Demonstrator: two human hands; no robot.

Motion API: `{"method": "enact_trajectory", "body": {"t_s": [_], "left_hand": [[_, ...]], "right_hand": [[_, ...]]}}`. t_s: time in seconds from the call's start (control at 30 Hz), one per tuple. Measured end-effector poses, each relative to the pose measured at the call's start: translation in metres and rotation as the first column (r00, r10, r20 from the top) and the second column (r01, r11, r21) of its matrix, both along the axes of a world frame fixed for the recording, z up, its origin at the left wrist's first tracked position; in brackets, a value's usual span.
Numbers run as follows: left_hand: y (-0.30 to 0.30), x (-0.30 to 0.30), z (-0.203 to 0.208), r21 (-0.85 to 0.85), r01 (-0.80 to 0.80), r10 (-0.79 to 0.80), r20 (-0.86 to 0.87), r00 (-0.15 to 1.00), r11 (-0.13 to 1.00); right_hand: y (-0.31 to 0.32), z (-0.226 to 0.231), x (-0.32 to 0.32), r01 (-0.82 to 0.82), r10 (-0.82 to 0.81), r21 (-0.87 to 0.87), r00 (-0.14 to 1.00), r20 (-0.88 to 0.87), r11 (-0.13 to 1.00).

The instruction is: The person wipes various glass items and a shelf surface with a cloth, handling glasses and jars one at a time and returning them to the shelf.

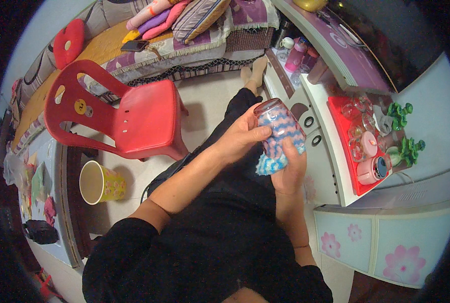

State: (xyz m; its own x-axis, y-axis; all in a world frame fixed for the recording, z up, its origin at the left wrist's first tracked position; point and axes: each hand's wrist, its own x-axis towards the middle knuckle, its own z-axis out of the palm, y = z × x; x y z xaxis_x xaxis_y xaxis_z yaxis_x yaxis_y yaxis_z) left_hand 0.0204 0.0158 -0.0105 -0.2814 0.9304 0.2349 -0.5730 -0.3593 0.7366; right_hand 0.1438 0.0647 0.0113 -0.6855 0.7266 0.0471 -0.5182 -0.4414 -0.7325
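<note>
In front of my body I hold a clear drinking glass (271,105) with a blue, pink and white wavy-striped cloth (272,165). My left hand (244,134) grips the glass on its left side, thumb across the front. My right hand (291,169) is closed around the cloth at the lower end, its thumb lying over the stripes. The pattern shows along most of the glass, and a fuzzy flap of cloth hangs out below. Whether the cloth is inside the glass or partly wrapped around it, I cannot tell.
At right, a red tray (342,135) of several glasses and a pink cup (371,171) stands on a white cabinet (331,169) beside green plants (399,116). A red chair (149,113) and yellow-green bin (115,186) stand left. A sofa (204,53) lies beyond.
</note>
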Motion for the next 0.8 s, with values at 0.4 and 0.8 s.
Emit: {"method": "enact_trajectory", "body": {"t_s": [0.4, 0.8], "left_hand": [[0.001, -0.004, -0.004, -0.045, -0.073, 0.069, -0.081, 0.994, 0.996], [0.002, -0.005, -0.01, -0.099, -0.079, 0.068, -0.105, 0.992, 0.992]], "right_hand": [[0.006, -0.001, 0.001, 0.013, -0.013, 0.005, 0.997, 0.071, 1.0], [0.0, -0.01, -0.003, 0.02, -0.111, 0.326, 0.959, 0.261, 0.945]]}}
